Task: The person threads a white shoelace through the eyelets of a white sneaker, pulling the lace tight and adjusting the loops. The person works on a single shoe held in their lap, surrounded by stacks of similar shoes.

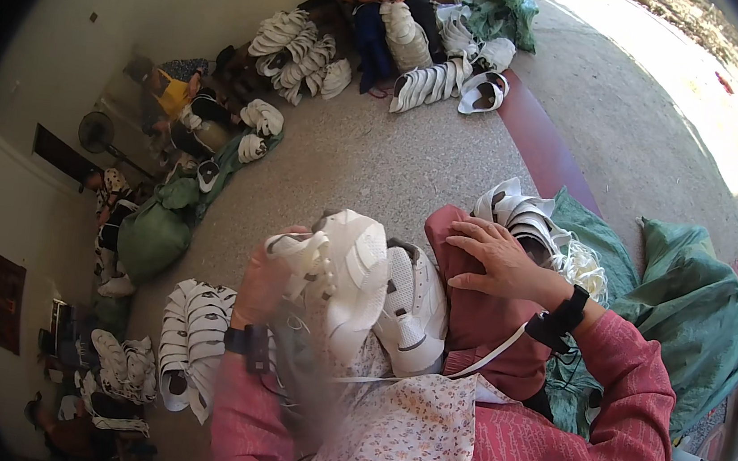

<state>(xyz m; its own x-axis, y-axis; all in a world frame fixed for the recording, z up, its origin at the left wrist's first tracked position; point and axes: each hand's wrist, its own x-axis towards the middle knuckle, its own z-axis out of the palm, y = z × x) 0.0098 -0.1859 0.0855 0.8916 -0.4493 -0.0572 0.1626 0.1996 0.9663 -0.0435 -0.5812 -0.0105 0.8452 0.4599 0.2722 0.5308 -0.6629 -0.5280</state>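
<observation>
A bundle of white shoe uppers (355,274) rests on my lap, over a floral apron (403,423). My left hand (263,278), smeared by motion, is closed around the left side of the bundle; its fingers are partly hidden. Against the bundle's right side lies another white shoe upper (414,312) with perforated panels. My right hand (496,257) lies on my red-trousered knee with its fingers spread and nothing in them. A white lace (491,356) runs from beside my right wrist across my lap toward the left; its ends cannot be made out.
Nested white uppers (515,210) and loose laces (585,271) lie beyond my right knee, by green sacks (686,291). More stacked uppers (197,329) stand at my left. Ahead, a person (392,8) handles uppers; other people sit along the left wall near a fan (96,132).
</observation>
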